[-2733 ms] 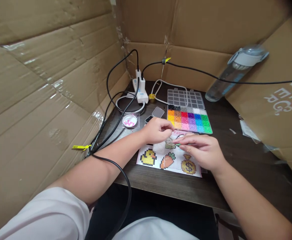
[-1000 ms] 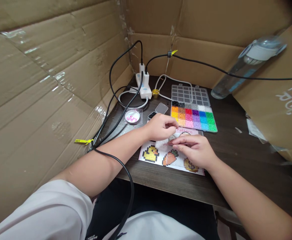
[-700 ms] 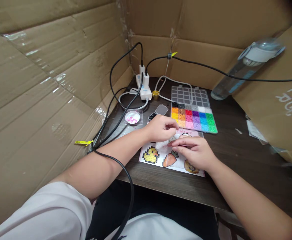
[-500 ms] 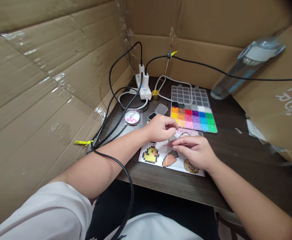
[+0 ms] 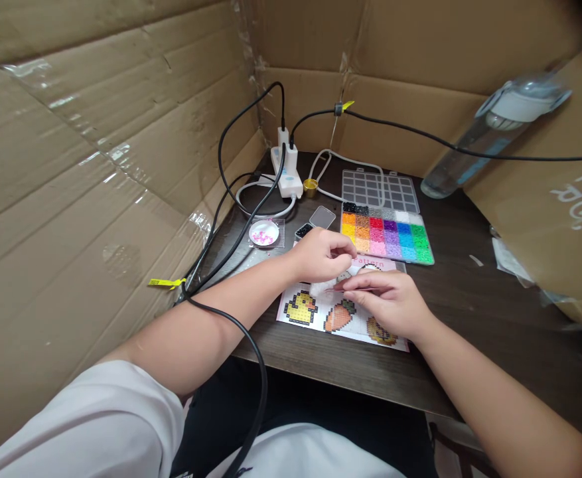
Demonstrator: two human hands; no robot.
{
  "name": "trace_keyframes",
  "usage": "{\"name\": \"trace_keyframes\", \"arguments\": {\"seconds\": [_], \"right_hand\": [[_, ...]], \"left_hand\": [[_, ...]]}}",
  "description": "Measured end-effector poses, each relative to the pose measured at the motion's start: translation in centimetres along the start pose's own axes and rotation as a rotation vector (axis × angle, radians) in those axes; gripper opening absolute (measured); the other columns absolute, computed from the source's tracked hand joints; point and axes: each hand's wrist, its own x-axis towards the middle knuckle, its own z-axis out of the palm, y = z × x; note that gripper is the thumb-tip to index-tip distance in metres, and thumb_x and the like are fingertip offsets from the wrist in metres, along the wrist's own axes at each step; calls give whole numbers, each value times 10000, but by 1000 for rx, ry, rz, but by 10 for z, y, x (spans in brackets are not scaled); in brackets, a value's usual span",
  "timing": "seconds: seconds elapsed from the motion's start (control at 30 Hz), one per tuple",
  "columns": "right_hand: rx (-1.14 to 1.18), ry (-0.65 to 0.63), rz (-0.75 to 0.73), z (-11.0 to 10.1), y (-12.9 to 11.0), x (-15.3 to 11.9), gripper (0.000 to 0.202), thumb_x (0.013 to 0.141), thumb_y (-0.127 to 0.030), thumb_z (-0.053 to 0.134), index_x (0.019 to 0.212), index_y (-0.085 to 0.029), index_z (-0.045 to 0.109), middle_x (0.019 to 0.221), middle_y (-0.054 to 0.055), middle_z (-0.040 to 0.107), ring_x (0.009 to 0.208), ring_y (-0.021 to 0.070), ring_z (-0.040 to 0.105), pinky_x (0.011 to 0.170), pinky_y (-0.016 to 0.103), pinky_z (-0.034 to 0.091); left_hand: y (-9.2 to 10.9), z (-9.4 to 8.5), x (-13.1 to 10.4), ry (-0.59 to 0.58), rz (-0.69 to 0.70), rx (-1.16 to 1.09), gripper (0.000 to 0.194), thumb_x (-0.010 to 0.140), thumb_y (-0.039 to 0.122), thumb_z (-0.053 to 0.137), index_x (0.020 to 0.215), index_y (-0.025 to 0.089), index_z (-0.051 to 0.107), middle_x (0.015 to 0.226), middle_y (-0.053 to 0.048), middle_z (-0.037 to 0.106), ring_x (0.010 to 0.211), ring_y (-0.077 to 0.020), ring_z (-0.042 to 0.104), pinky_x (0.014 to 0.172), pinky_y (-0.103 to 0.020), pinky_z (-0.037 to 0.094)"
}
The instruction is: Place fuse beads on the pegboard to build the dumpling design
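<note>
My right hand (image 5: 390, 302) pinches thin reddish tweezers (image 5: 353, 289), whose tips point left over a printed pattern sheet (image 5: 345, 338). Under the tips lies a small whitish patch (image 5: 322, 288) that I cannot make out clearly. My left hand (image 5: 325, 255) is just above and behind it, fingers curled inward; whatever they hold, if anything, is hidden. Pixel pictures of a yellow duck (image 5: 300, 308) and a carrot (image 5: 339, 315) show on the sheet. Behind the hands lies a bead box (image 5: 387, 232) with many colours in compartments, its lid (image 5: 377, 191) laid back.
A white dish (image 5: 263, 233) of pink beads sits left of a small box of black beads (image 5: 304, 230). Behind them are a power strip (image 5: 287, 174) and a gold ring-like object (image 5: 310, 188). A black cable (image 5: 251, 332) crosses my left arm. A water bottle (image 5: 490, 139) leans at the right.
Both hands hold nearly the same place over the sheet. The whole view has shifted very slightly; nothing else visibly differs.
</note>
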Motion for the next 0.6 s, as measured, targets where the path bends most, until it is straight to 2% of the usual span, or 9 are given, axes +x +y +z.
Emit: {"name": "trace_keyframes", "arguments": {"seconds": [0.6], "right_hand": [[-5,10,5,1,1,1,90,777,-227,717,818,-234,796,843,34,790,761,201,749,731,320,631]], "left_hand": [[-2,1,0,-6,-8,3,212,729,139,522,757,157,730,680,-2,713,599,-102,598,584,-229,463]]}}
